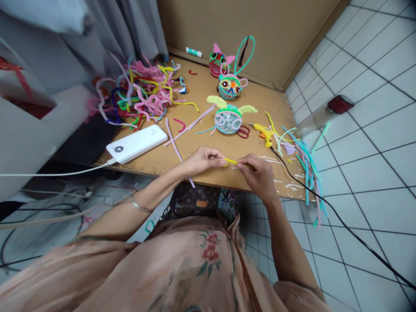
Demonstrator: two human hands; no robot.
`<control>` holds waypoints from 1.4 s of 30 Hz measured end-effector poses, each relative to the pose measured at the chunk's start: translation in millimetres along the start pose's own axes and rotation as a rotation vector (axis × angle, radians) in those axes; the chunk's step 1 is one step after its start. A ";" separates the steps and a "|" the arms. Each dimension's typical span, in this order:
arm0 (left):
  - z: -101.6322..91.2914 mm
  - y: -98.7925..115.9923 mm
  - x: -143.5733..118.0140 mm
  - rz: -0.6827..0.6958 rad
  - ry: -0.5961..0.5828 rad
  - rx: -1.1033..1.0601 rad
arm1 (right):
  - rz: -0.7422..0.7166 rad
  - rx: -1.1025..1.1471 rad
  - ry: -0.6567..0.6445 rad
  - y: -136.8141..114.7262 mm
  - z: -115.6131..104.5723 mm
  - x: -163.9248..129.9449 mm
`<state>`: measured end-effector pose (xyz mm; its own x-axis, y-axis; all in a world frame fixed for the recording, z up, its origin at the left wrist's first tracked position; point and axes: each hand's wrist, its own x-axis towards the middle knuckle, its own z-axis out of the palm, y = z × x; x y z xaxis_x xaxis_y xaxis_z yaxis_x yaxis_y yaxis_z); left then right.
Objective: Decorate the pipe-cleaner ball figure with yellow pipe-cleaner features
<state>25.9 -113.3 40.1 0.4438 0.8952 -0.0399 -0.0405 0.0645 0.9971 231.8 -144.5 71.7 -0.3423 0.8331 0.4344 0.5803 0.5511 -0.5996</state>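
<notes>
Left hand (202, 160) and right hand (260, 175) pinch one yellow strip (231, 160), probably fuzzy wire, between fingers (218, 163); three decorated balls (228, 123) beyond

Soft, bright light; shadow under table (273, 104); edges stretched, left blurry.

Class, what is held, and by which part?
A yellow pipe cleaner, pinched by left hand and right hand either side of a short visible stretch; ends unclear.
</notes>
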 end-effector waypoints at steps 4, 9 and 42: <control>9.9 -4.0 -1.1 -0.002 0.167 -0.215 | 0.021 -0.006 0.092 -10.3 24.2 -14.0; 28.8 -18.6 -2.5 -0.028 0.281 -0.504 | 0.097 -0.051 0.205 -14.2 54.8 -28.2; 35.5 -17.1 -22.4 -0.132 0.037 -0.303 | 0.268 0.317 -0.071 5.1 12.0 -8.3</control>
<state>48.4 -150.1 26.2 0.4308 0.8852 -0.1757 -0.2518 0.3048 0.9185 228.7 -148.1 57.0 -0.2673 0.9438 0.1943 0.4033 0.2927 -0.8670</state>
